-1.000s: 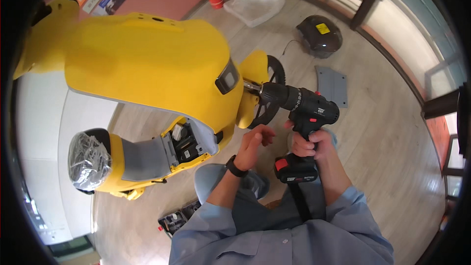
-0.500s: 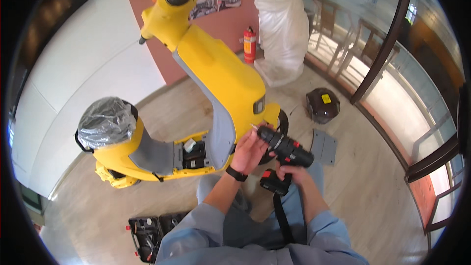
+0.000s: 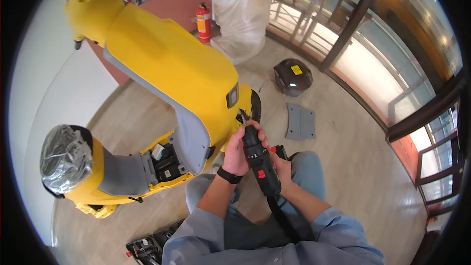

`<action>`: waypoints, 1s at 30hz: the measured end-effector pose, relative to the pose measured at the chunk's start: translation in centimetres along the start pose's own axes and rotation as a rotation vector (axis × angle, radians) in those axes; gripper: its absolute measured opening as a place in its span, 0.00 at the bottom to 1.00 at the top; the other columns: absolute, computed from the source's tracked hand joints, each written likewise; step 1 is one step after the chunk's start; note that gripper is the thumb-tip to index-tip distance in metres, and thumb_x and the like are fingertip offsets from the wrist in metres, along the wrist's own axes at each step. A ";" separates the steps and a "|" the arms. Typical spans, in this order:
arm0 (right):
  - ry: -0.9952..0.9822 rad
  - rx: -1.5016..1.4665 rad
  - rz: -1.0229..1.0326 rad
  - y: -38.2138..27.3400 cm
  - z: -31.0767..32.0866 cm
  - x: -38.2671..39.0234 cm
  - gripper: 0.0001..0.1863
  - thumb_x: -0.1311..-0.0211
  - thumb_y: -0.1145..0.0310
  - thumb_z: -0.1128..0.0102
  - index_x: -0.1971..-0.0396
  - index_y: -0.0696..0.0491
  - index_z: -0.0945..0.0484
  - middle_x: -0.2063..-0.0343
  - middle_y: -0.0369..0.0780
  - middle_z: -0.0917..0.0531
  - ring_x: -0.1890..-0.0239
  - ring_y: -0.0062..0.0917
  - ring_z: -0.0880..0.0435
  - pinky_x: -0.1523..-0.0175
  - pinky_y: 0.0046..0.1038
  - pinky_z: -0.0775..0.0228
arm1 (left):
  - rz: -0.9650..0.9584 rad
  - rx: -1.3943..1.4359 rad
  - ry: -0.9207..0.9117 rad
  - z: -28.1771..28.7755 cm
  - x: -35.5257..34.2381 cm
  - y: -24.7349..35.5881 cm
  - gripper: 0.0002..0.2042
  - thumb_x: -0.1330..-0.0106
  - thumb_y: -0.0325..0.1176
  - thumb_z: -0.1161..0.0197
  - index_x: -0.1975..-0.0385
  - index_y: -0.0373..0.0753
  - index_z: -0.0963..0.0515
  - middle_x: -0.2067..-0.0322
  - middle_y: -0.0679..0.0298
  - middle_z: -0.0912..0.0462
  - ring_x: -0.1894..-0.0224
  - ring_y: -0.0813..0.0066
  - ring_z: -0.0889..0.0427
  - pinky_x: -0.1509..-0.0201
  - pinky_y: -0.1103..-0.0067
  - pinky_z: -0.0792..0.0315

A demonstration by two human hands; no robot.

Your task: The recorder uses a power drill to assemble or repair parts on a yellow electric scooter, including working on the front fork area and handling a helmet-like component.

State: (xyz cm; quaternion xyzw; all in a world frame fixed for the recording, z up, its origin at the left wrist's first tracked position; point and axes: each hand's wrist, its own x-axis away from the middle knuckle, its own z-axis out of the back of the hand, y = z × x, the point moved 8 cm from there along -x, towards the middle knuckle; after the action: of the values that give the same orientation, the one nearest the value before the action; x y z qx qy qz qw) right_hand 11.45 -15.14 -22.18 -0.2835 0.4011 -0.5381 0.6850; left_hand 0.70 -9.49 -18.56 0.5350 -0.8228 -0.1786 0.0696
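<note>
My left hand (image 3: 236, 151) is closed round the front end of the black cordless drill (image 3: 266, 179), which points forward and away from me with its bit at the lower front of the yellow scooter (image 3: 171, 56), below a small dark lamp (image 3: 232, 95). Whether the bit touches it I cannot tell. My right hand (image 3: 280, 169) grips the drill's handle, partly hidden behind its body; the battery shows beyond. The scooter's open floor compartment (image 3: 167, 164) holds dark parts, and its seat end (image 3: 66, 159) is wrapped in clear plastic.
A tool case (image 3: 147, 249) lies open at lower left. A dark helmet-like shell (image 3: 293, 78) and a grey panel (image 3: 300, 121) lie on the floor. A red extinguisher (image 3: 203, 24) and white wrapped form (image 3: 238, 14) stand behind. Framed glass doors (image 3: 365, 59) line the right.
My left hand has moved up onto the drill's front. The drill has swung from pointing left to pointing forward at the scooter's front. The head's view has shifted.
</note>
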 end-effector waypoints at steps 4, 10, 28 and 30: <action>0.089 0.136 0.067 0.6 0.3 0.6 0.20 0.49 0.77 0.43 0.52 0.54 0.25 0.73 0.42 0.20 0.71 0.29 0.19 0.65 0.24 0.30 | -0.007 -0.026 0.011 0.1 -0.8 -0.7 0.15 0.33 0.48 0.53 0.63 0.41 0.34 0.73 0.66 0.31 0.74 0.74 0.28 0.65 0.74 0.29; 0.042 0.052 -0.070 2.2 0.4 0.1 0.23 0.46 0.77 0.45 0.48 0.54 0.27 0.74 0.40 0.23 0.72 0.25 0.22 0.65 0.23 0.31 | -0.091 -0.081 0.006 -0.1 -1.7 -0.4 0.12 0.31 0.42 0.51 0.60 0.40 0.33 0.72 0.64 0.30 0.75 0.74 0.27 0.69 0.76 0.28; -0.268 0.443 0.276 -1.3 8.3 -11.2 0.15 0.50 0.73 0.45 0.59 0.57 0.26 0.69 0.46 0.21 0.62 0.41 0.23 0.58 0.39 0.33 | 0.001 -0.748 0.386 3.5 -6.0 -4.0 0.06 0.49 0.26 0.35 0.75 0.38 0.27 0.79 0.69 0.25 0.75 0.82 0.26 0.69 0.81 0.30; -0.171 0.351 0.194 -2.5 9.2 -14.5 0.11 0.48 0.70 0.43 0.64 0.57 0.25 0.71 0.46 0.21 0.65 0.40 0.22 0.61 0.38 0.32 | -0.115 -1.045 0.381 4.0 -5.9 -5.1 0.07 0.49 0.26 0.36 0.73 0.37 0.27 0.79 0.71 0.26 0.75 0.85 0.30 0.70 0.84 0.34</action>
State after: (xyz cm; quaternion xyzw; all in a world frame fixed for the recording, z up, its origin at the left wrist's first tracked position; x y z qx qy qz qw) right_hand 16.64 -2.20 -11.78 -0.1645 0.2670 -0.5053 0.8039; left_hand 6.26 -5.11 -23.72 0.4963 -0.5669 -0.4666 0.4632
